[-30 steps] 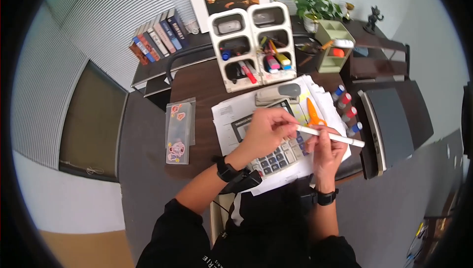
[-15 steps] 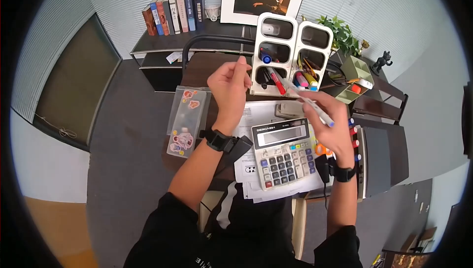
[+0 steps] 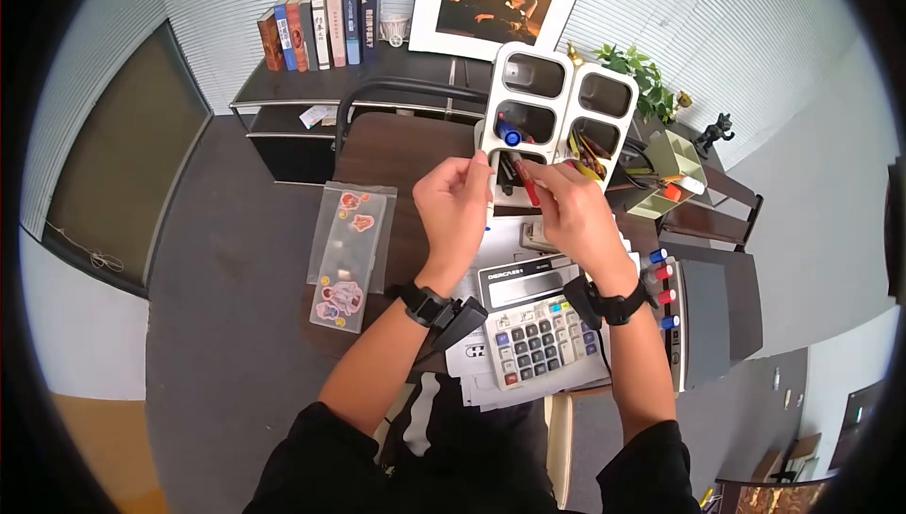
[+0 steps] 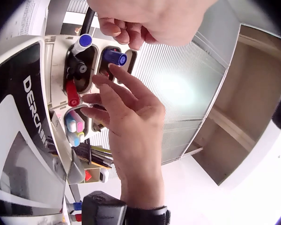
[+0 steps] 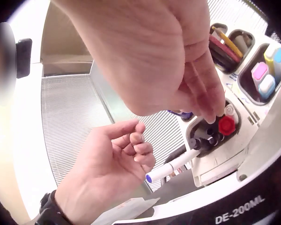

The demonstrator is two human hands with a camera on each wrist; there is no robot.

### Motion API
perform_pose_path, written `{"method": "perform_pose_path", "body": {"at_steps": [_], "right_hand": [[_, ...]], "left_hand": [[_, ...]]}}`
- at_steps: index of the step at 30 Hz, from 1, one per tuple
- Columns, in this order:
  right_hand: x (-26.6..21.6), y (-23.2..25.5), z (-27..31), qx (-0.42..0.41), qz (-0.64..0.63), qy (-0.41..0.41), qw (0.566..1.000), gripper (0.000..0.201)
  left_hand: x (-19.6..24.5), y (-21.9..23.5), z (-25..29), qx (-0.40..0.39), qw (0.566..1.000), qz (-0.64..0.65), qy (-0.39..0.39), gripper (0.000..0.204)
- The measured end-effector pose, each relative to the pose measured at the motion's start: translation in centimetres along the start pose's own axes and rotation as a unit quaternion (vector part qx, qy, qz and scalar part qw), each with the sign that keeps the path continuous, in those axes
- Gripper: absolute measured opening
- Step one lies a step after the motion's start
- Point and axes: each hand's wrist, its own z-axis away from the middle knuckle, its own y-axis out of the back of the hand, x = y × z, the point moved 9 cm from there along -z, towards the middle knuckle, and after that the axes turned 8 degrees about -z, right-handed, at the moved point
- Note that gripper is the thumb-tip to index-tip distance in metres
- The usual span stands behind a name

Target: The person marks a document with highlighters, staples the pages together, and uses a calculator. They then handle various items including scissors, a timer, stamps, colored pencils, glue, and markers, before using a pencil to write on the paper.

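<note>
A white marker with a blue end (image 5: 171, 168) leans out of the lower left compartment of the white organizer (image 3: 555, 103). Beside it in the head view is my left hand (image 3: 453, 217); the right wrist view shows that hand's fingers loosely curled, with a gap to the marker. My right hand (image 3: 583, 221) reaches to the same compartment, its fingertips close beside a red-capped marker (image 5: 227, 125). Its fingers (image 4: 131, 89) are spread and slightly bent. Black-capped pens (image 5: 206, 142) stand in that compartment. A blue-capped marker (image 4: 114, 57) pokes out of the one above.
Below my hands lies a calculator (image 3: 538, 330) on papers, with a stapler (image 3: 534, 236) behind. A stickered clear case (image 3: 340, 269) lies left. Several markers (image 3: 665, 296) stand at the right edge near a dark printer-like box (image 3: 708, 316). A green holder (image 3: 672, 169) stands behind right.
The white marker, earlier gripped by my right hand, now leans in the organizer's compartment. My right hand has moved left and toward the organizer; my left hand has come beside the marker.
</note>
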Motion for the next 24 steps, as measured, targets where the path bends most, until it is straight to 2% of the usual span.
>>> {"method": "perform_pose_path", "body": {"at_steps": [2, 3, 4, 6, 8, 10, 12, 14, 17, 18, 20, 22, 24], "right_hand": [[-0.1, 1.7, 0.6, 0.010, 0.018, -0.029, 0.999, 0.023], [0.3, 2.2, 1.1, 0.029, 0.034, -0.038, 0.998, 0.008], [0.6, 2.4, 1.5, 0.029, 0.037, -0.041, 0.998, 0.008], [1.3, 2.0, 2.2, -0.023, 0.077, -0.061, 0.995, 0.008], [2.0, 1.3, 2.5, -0.051, 0.089, -0.082, 0.991, 0.013], [1.9, 0.4, 2.4, -0.064, 0.050, -0.078, 0.994, 0.013], [2.4, -0.2, 2.3, -0.054, 0.032, -0.085, 0.994, 0.012], [2.0, -0.9, 2.1, -0.053, 0.005, -0.057, 0.997, 0.011], [2.3, -0.9, 2.4, -0.031, -0.024, -0.057, 0.998, 0.008], [2.3, -0.7, 2.6, -0.017, -0.049, -0.058, 0.997, 0.007], [1.7, 0.4, 2.8, -0.002, -0.045, -0.051, 0.998, 0.006], [1.9, 2.2, 3.3, 0.035, -0.073, -0.074, 0.994, 0.005], [2.8, 4.4, 3.8, 0.053, -0.013, -0.077, 0.996, 0.005]], "left_hand": [[-0.1, 0.3, -0.2, 0.024, 0.999, -0.027, -0.003, 0.028], [0.4, 0.6, -0.4, 0.018, 0.991, -0.124, -0.037, 0.029], [0.9, 0.6, -0.7, 0.013, 0.973, -0.220, -0.071, 0.029], [1.1, 0.2, -0.9, -0.012, 0.964, -0.250, -0.088, 0.033], [-1.6, -1.7, -0.1, -0.170, 0.958, -0.200, 0.116, 0.035], [-1.6, -2.3, 0.3, -0.197, 0.956, -0.173, 0.130, 0.039], [-1.9, -3.2, 1.1, -0.244, 0.949, -0.032, 0.197, 0.046], [-2.1, -3.3, 1.1, -0.253, 0.945, -0.018, 0.207, 0.047], [-2.2, -2.6, 0.4, -0.184, 0.966, 0.018, 0.181, 0.047], [-2.3, -2.8, 0.4, -0.185, 0.966, 0.019, 0.181, 0.047], [-1.9, -2.2, 0.0, -0.143, 0.979, -0.031, 0.141, 0.046], [-1.6, -1.9, 0.2, -0.128, 0.979, -0.064, 0.143, 0.047], [-1.5, -1.6, 0.4, -0.115, 0.978, -0.093, 0.148, 0.047]]}}
